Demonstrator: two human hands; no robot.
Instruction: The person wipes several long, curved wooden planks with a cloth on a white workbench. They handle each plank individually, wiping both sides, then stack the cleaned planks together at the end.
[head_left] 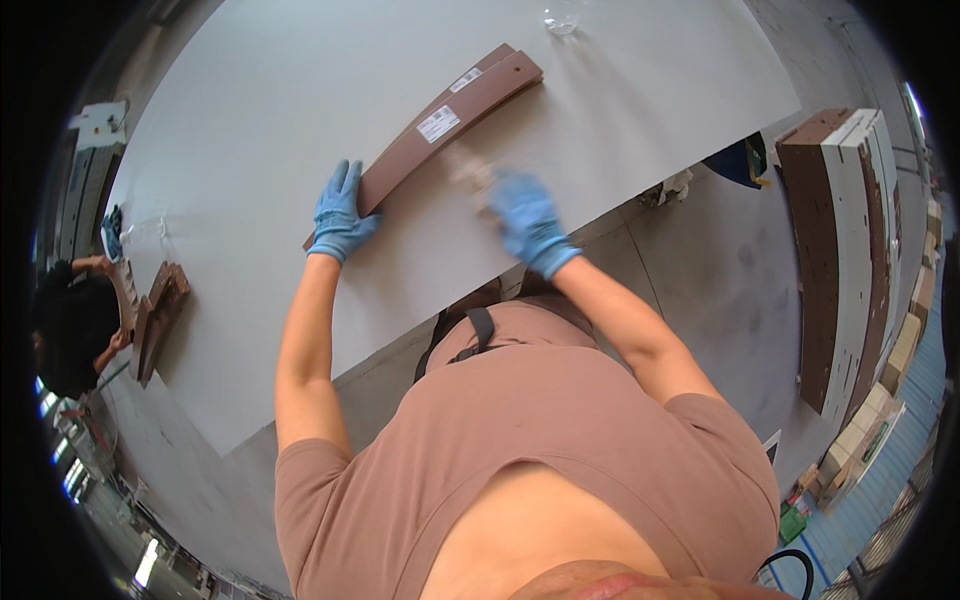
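Observation:
A long, slightly curved brown board (455, 120) with two white stickers lies across the grey table (300, 120). My left hand (341, 215), in a blue glove, rests flat on the board's near end with fingers spread. My right hand (525, 220), also gloved in blue, is blurred with motion just below the board's middle. It grips a small pale object (468, 174) whose tip points at the board's edge; I cannot tell what the object is.
A crumpled clear plastic piece (562, 18) lies at the table's far edge. Another person (75, 320) works at the left end with a stack of brown boards (160, 315). A tall stack of brown and white panels (845, 250) stands on the floor to the right.

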